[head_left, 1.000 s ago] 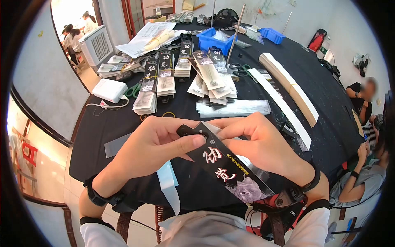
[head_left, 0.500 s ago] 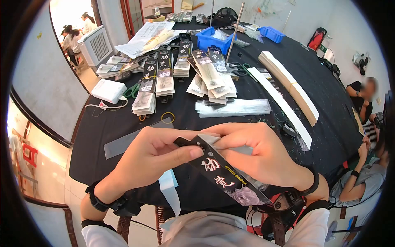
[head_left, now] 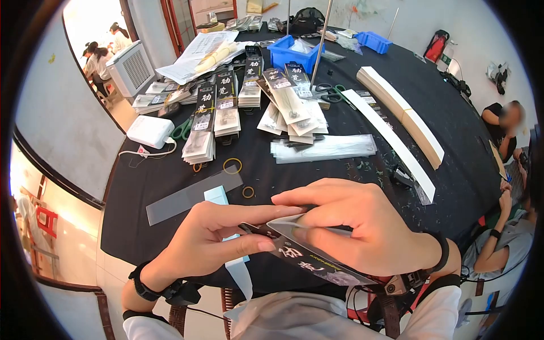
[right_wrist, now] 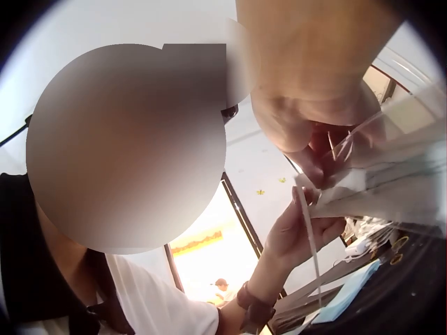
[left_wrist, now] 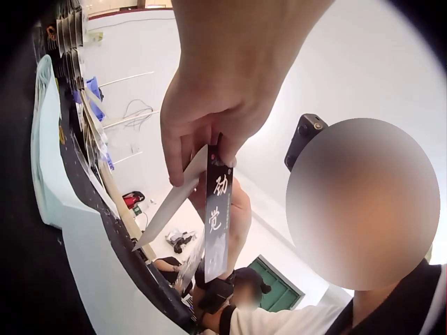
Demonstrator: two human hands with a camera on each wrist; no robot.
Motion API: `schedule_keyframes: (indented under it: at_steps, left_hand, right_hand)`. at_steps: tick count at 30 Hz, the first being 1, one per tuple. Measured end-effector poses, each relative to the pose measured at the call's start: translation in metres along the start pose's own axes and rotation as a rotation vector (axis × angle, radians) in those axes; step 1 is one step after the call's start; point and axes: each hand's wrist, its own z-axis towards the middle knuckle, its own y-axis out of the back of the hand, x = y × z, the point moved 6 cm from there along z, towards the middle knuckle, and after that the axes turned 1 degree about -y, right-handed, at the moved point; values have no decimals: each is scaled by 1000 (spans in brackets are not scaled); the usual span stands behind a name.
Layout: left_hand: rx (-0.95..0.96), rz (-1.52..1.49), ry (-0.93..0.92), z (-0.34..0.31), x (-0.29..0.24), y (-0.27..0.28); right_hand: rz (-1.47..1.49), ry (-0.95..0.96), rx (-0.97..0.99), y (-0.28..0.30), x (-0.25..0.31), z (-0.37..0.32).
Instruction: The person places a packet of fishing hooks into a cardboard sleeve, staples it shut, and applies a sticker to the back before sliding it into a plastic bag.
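Note:
In the head view, my left hand (head_left: 224, 232) pinches the top end of a folded black packaging card (head_left: 309, 262) between thumb and fingers. White characters run down its front, and its pale inner side shows at the fold. My right hand (head_left: 362, 224) has its thumb and fingers curled at the card's parted flaps, pinching a clear plastic packet (right_wrist: 384, 185) that hangs between them. The left wrist view shows the card (left_wrist: 218, 223) spread into a narrow V, its white flap (left_wrist: 171, 202) apart from the black front. What the packet contains is hidden.
Beyond the hands lie a clear plastic strip (head_left: 192, 195), rubber bands (head_left: 232, 165), a light-blue paper strip (head_left: 241, 277) and a stack of clear sleeves (head_left: 323, 148). Bundled cards (head_left: 199, 124), scissors (head_left: 334, 96), long white strips (head_left: 396, 141) and a blue bin (head_left: 294, 56) stand farther back.
The card has tilted flatter, so its printed front shows less, and its flaps have parted. My left hand has lowered slightly, uncovering the light-blue strip's upper end and a small rubber band.

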Motion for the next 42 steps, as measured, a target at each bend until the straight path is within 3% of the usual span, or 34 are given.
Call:
schedule_keyframes:
  at_steps: [7,13,15,18,22,28,42]
  left_hand:
    - [11,72,49,-1,2,1]
    - [-44,64,-29,1,2,-3]
    - [-166,33,-5,1,5,1]
    - [-69,81,-16,-2,4,0]
    - [-74,145,28,-3,5,2]
    - [-102,69,-85,0,1,-2]
    - [-174,90,31,-2,7,0]
  right_hand:
    - [-36,51,21,-2,3,1]
    - [-48,57,25,-4,3,0]
    - [-27,49,17,-4,3,0]
    - [-21,41,24,-4,3,1]
    - [-58,42,46,-1,3,0]
    - [-79,30,51,-1,1,-1]
    - [-2,26,53,-4,0,0]
